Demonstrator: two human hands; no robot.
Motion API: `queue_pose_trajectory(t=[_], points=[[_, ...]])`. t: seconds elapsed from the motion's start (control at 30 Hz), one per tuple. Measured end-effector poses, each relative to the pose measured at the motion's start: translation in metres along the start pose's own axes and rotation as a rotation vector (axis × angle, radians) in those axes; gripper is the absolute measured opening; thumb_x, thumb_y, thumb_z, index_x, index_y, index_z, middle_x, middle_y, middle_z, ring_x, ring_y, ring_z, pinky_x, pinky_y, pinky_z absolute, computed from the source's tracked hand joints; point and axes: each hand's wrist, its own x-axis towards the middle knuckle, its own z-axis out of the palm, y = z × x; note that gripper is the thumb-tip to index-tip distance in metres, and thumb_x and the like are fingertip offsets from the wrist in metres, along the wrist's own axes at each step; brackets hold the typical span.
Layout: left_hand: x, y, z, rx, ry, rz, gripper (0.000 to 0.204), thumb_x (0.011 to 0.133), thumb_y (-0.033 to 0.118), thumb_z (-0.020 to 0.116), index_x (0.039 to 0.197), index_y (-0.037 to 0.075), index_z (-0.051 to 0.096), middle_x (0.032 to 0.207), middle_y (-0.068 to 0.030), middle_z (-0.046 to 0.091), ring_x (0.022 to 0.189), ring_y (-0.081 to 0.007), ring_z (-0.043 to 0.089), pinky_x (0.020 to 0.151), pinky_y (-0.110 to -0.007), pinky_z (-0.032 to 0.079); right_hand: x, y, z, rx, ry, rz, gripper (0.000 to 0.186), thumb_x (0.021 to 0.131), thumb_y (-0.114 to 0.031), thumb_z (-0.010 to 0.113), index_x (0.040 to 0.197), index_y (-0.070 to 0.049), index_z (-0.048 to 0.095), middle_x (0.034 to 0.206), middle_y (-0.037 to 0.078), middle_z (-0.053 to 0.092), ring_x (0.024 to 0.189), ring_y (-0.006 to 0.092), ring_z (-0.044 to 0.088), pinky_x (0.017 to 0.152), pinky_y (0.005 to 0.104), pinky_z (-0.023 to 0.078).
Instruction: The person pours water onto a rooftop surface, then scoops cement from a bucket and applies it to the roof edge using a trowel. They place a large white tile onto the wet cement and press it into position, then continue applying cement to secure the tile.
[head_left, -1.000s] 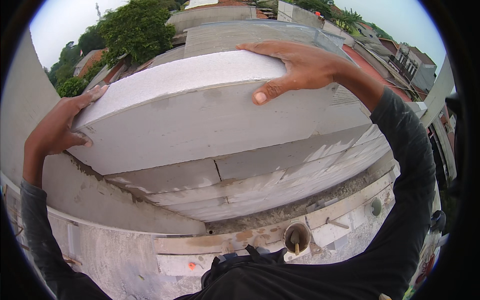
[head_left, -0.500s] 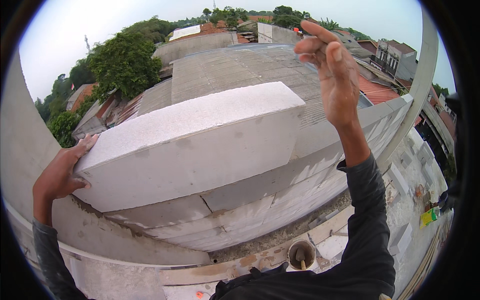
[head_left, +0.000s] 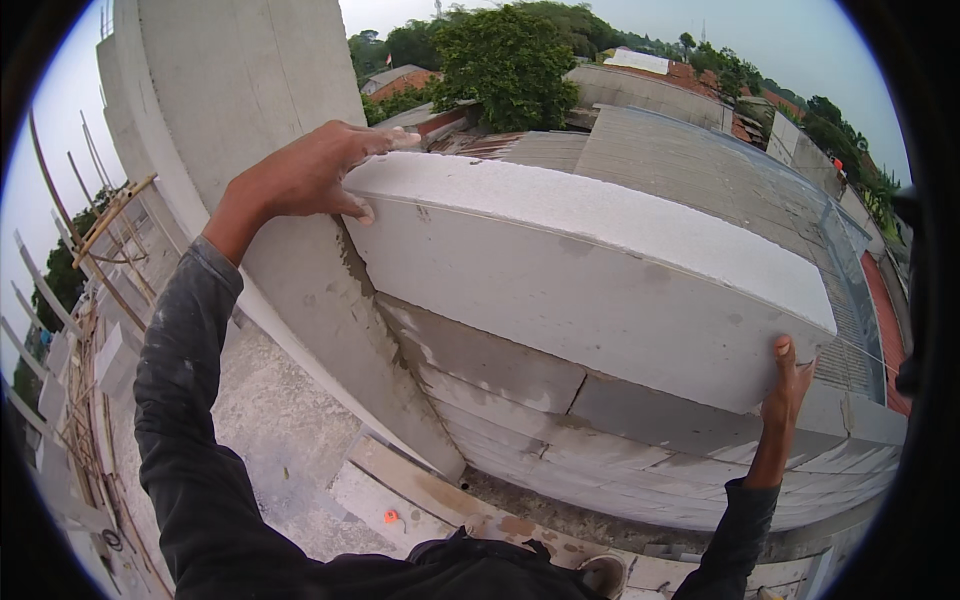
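Observation:
A long white aerated concrete block (head_left: 590,290) lies on top of a block wall (head_left: 510,362), its left end close beside a grey concrete column (head_left: 300,265). My left hand (head_left: 310,175) grips the upper left corner, thumb on the near face and fingers over the top. At the opposite end, my right hand (head_left: 787,385) clasps the lower right corner, with the thumb on the near face and the other fingers mostly hidden behind the end. A thin string runs along the block's upper near edge.
Below me is a plank platform (head_left: 400,480) with a small orange item (head_left: 391,516) and a partly hidden bucket (head_left: 604,575). Corrugated roofs (head_left: 690,175) spread beyond the wall. Bamboo poles (head_left: 105,235) and more pale blocks (head_left: 118,357) stand at far left.
My view has swung left, showing more of the column. My right hand, raised in the air before, has come down onto the block's right end. The left hand stays on its left end.

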Motion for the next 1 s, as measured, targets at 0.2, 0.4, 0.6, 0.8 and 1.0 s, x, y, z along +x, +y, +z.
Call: queue_pose_trajectory(t=[0.2,0.4,0.6,0.8,1.0], points=[[-0.034,-0.025,0.007,0.310,0.128,0.035,0.078,0.065,0.016,0.098,0.137,0.013,0.068,0.145,-0.0067,0.066,0.139,-0.0300,0.053,0.122,-0.043,0.041,0.009,0.031,-0.031,-0.059,-0.032,-0.086,0.092,0.094,-0.064,0.071,0.147,0.006,0.044,0.138,0.019,0.056,0.130,0.0302,0.054,0.115,0.0446,0.039],[-0.032,-0.026,0.018,0.440,0.229,0.100,0.042,0.072,0.015,0.092,0.110,0.009,0.074,0.117,-0.0046,0.073,0.119,-0.0263,0.061,0.113,-0.041,0.043,0.012,0.044,-0.046,-0.008,-0.043,-0.025,0.092,0.092,-0.065,0.073,0.145,0.006,0.046,0.135,0.017,0.058,0.128,0.0285,0.056,0.113,0.0435,0.041],[-0.029,-0.033,0.019,0.460,0.204,0.110,0.025,0.080,0.013,0.086,0.101,0.008,0.075,0.109,-0.0041,0.074,0.116,-0.0250,0.062,0.114,-0.042,0.040,0.011,0.046,-0.046,-0.009,-0.031,-0.069,0.095,0.090,-0.073,0.070,0.139,0.007,0.054,0.129,0.017,0.063,0.118,0.0269,0.061,0.103,0.0416,0.048],[-0.029,-0.040,0.015,0.424,0.175,0.144,0.018,0.085,0.013,0.082,0.102,0.008,0.077,0.109,-0.0054,0.075,0.116,-0.0252,0.063,0.116,-0.044,0.037,0.010,0.042,-0.047,-0.010,-0.037,-0.054,0.095,0.091,-0.072,0.070,0.140,0.008,0.052,0.132,0.019,0.061,0.121,0.0287,0.061,0.105,0.0432,0.048],[-0.030,-0.040,0.016,0.427,0.180,0.099,0.018,0.086,0.011,0.082,0.103,0.008,0.078,0.110,-0.0063,0.076,0.117,-0.0258,0.062,0.116,-0.044,0.038,0.010,0.038,-0.048,-0.053,-0.056,0.018,0.106,0.087,-0.079,0.069,0.145,0.008,0.049,0.137,0.023,0.059,0.126,0.0333,0.058,0.108,0.0479,0.045]])
